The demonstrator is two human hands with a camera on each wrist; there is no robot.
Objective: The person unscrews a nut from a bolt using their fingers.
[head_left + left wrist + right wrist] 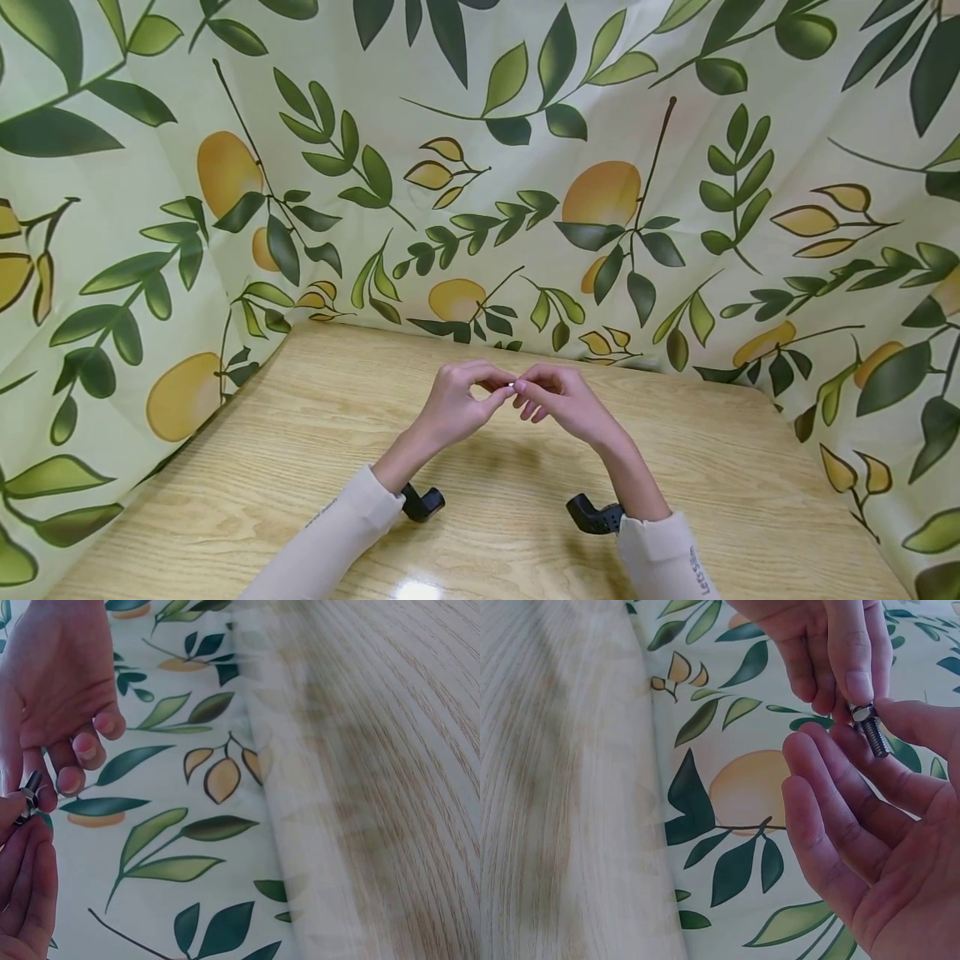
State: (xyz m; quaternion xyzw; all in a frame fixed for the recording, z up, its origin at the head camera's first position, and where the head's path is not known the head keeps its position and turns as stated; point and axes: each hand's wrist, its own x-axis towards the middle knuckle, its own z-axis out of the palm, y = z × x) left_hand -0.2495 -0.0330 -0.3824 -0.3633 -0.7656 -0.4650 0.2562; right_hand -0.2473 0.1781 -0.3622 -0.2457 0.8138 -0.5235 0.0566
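A small silver bolt (878, 741) is held up between the two hands, its threaded end pointing toward the right palm. Around its shank sits a hex nut (864, 713), close against the left thumb tip. My left hand (459, 407) pinches the bolt at its head end, where fingertips cover most of the head. Thumb and index finger of my right hand (564, 403) close on the nut from the other side, while its other fingers stay loosely bent. In the head view, both hands meet above the wooden table (337, 392), and only a bright speck of metal shows between them.
A cloth printed with leaves and fruit (510, 250) hangs behind the table and along both sides. Black wrist-camera mounts (423, 504) stick out below each wrist. Light sleeves cover both forearms.
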